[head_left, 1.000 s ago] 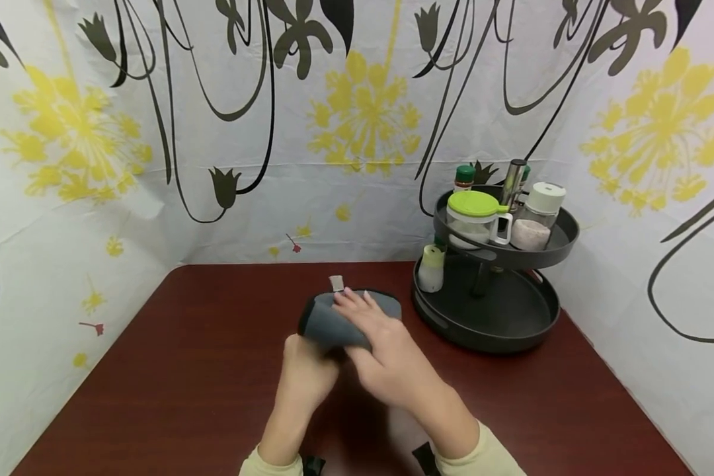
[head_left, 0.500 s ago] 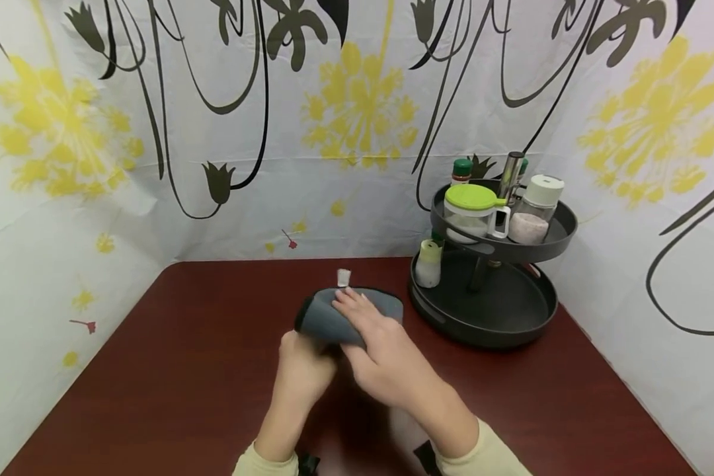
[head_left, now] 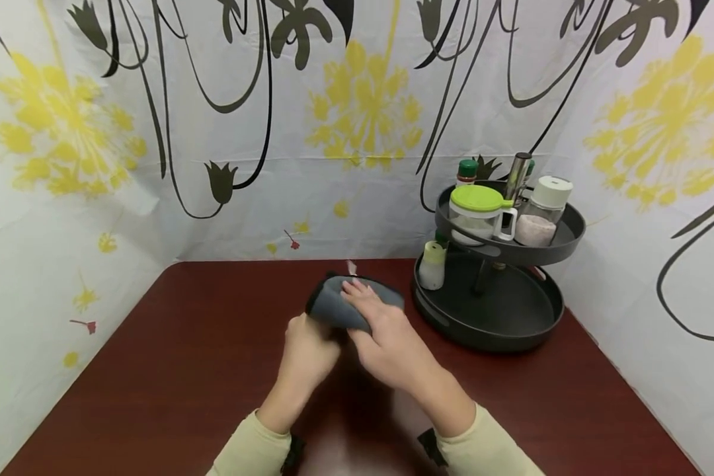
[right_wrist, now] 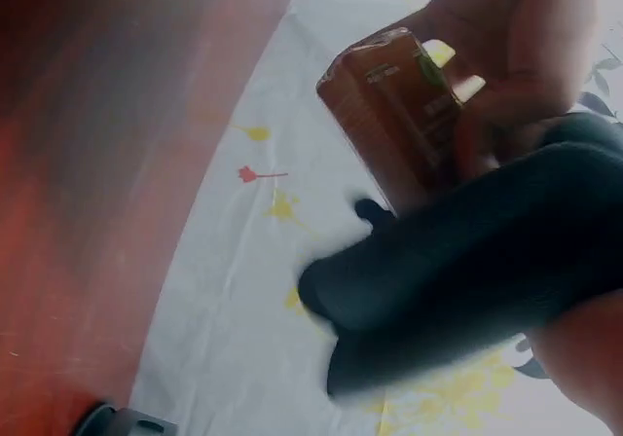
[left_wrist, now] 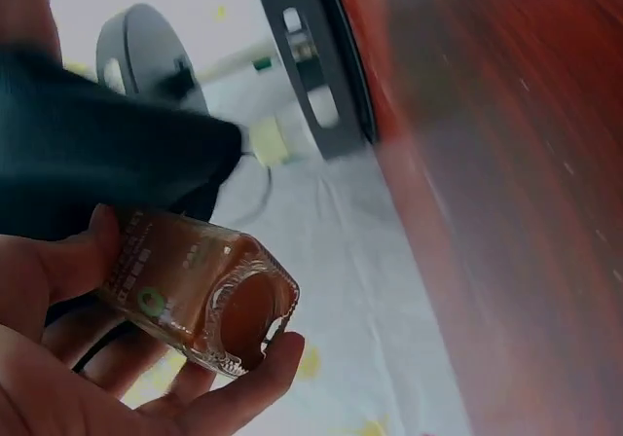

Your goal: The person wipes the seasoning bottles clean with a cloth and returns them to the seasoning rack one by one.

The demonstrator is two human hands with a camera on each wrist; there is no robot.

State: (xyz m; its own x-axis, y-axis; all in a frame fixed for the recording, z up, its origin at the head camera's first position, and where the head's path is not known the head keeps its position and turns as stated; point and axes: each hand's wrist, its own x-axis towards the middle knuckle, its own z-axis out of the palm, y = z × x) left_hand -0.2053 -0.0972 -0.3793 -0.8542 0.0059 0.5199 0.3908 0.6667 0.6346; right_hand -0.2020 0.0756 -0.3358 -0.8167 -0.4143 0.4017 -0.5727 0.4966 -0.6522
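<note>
In the head view my left hand [head_left: 309, 350] is raised over the table, partly under a grey-blue cloth [head_left: 333, 303] with dark edging. The left wrist view shows that hand gripping a square glass bottle [left_wrist: 175, 271] of brown contents, tilted, its round base towards the camera. My right hand [head_left: 387, 337] holds the cloth, fingers laid over its top and thumb along the near side. In the right wrist view the cloth [right_wrist: 448, 241], blurred, covers one end of the bottle [right_wrist: 394, 115]. That covered end is hidden.
A black two-tier turntable rack [head_left: 494, 340] stands at the back right. Its upper tier carries a green-lidded jar [head_left: 478, 201], a white-lidded shaker [head_left: 541, 211] and other containers. A small yellow-capped bottle [head_left: 432, 266] is on the lower tier. Patterned sheeting [head_left: 244, 231] encloses the dark red table [head_left: 155, 370].
Both hands have shifted slightly up and away together with the cloth. The cloth's white tag has turned and now shows narrower. Both hands keep their holds.
</note>
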